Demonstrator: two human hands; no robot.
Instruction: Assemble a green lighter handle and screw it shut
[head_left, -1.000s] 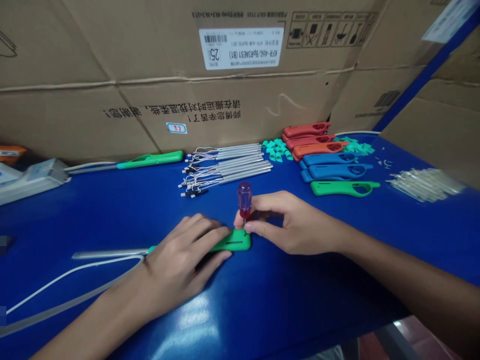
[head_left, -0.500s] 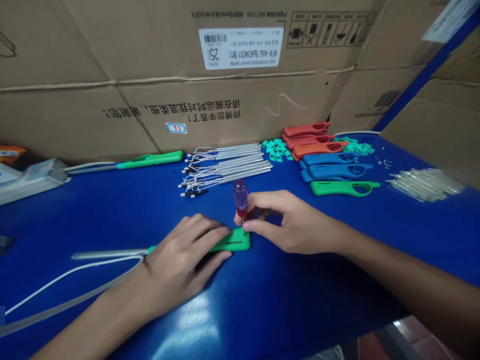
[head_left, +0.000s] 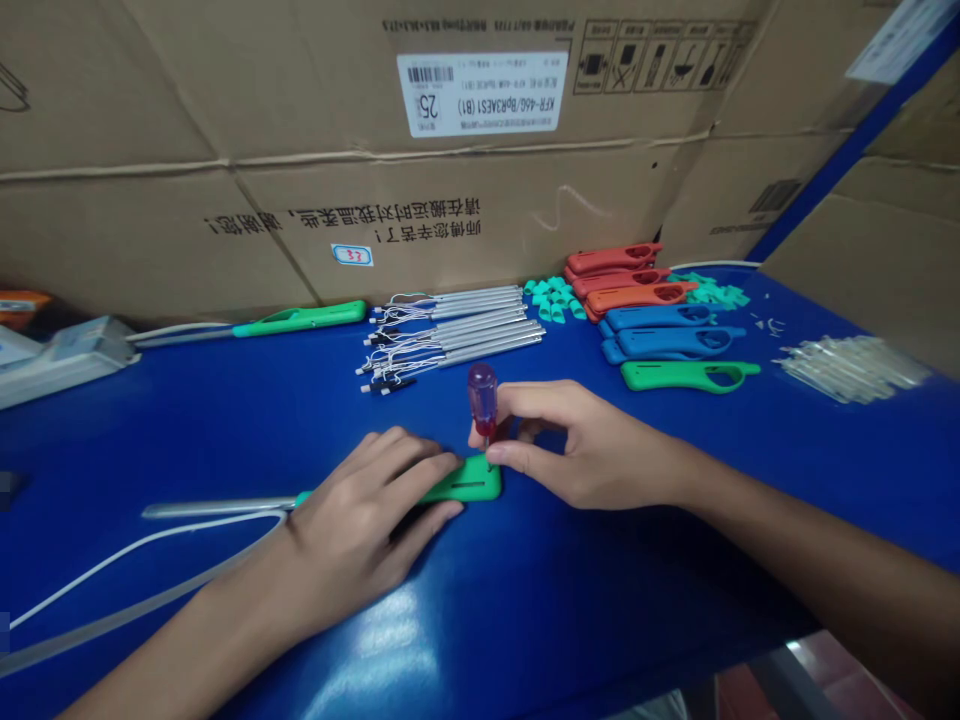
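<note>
A green lighter (head_left: 469, 483) with a long metal tube lies on the blue table. My left hand (head_left: 382, 500) wraps over its handle and presses it down, hiding the middle of it. Near the handle's right end, a small screwdriver (head_left: 483, 395) with a purple, see-through grip stands upright, its tip at the green casing. Thumb and fingers of my right hand (head_left: 570, 440) pinch the screwdriver low, around the red collar and shaft. Whether a screw sits under the tip is too small to tell.
Behind my hands lie metal tubes with wires (head_left: 480, 330), teal caps (head_left: 555, 300), and red, blue and green lighter casings (head_left: 667, 343). Thin pale sticks (head_left: 855, 368) are at the right. Another green lighter (head_left: 307, 318) rests by the cardboard (head_left: 150, 230); a white power strip (head_left: 67, 360) is left.
The screwdriver's grip has shifted very slightly in my right hand's pinch. My left hand and the green lighter stay in place.
</note>
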